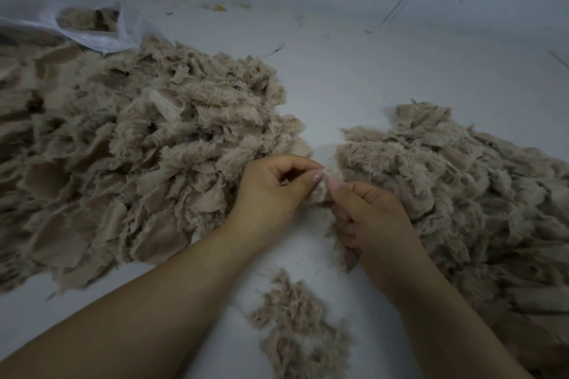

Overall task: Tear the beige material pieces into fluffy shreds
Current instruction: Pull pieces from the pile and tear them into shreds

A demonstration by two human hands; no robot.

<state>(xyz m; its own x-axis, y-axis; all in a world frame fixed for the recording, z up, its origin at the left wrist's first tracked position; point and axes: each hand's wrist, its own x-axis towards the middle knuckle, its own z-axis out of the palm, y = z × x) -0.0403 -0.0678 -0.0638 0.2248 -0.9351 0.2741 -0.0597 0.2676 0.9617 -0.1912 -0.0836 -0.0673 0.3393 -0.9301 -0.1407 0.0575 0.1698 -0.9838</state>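
A small beige fluffy piece (320,191) is held between both hands at the centre of the view. My left hand (271,191) pinches its left edge with thumb and forefinger. My right hand (369,218) pinches its right edge, and more beige material (346,252) hangs from its curled lower fingers. A large heap of beige pieces (132,157) lies to the left. Another heap (462,191) lies to the right. A small pile of fluffy shreds (301,329) sits on the white surface between my forearms.
A clear plastic bag (89,24) holding more beige pieces lies at the back left. The white surface (354,71) carries scattered lint and a small yellow scrap (218,7) near the back.
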